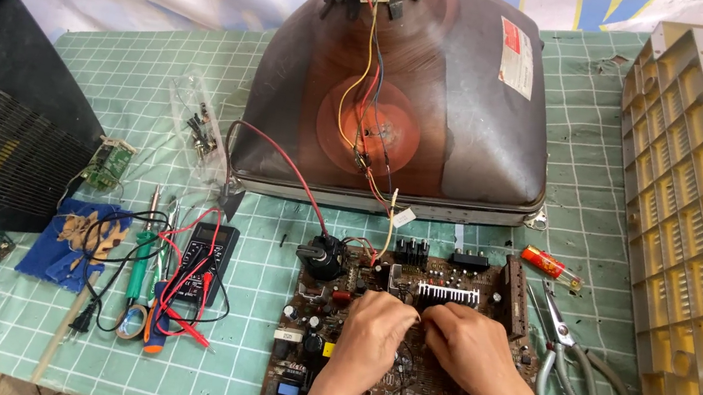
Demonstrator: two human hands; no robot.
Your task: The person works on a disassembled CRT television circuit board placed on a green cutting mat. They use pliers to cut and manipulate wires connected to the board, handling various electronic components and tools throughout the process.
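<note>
Circuit board [334,316], brown w/ many components, lies flat on the surface [296,69] near its front edge, right in front of the big tube [404,94]. Both hands rest on the board's middle, fingers curled down onto small parts just below the finned heat sink [449,293]. Left hand [375,333] and right hand [470,350] touch each other at the knuckles; can't tell whether they grip anything, fingertips hidden.

Around: picture tube sits face-down behind the board, red, yellow & black wires running from its neck and back down to the board, close over the hands' work area. A red lead loops from the tube's left edge to the black transformer [324,257] at the board's back-left. Scissors [572,370] lie just right of the board, a red lighter [551,267] near them. Cream plastic housing [690,230] stands along the right side. Left of the board: multimeter [206,255] w/ red & black leads, green-handled soldering iron [138,272], blue cloth [76,240], two small green boards [108,163].

Labels: a white & red rectangular sticker [517,57] on the tube's upper right back.

Containers: a clear plastic bag [199,128] left of the tube, holding small dark parts.
</note>
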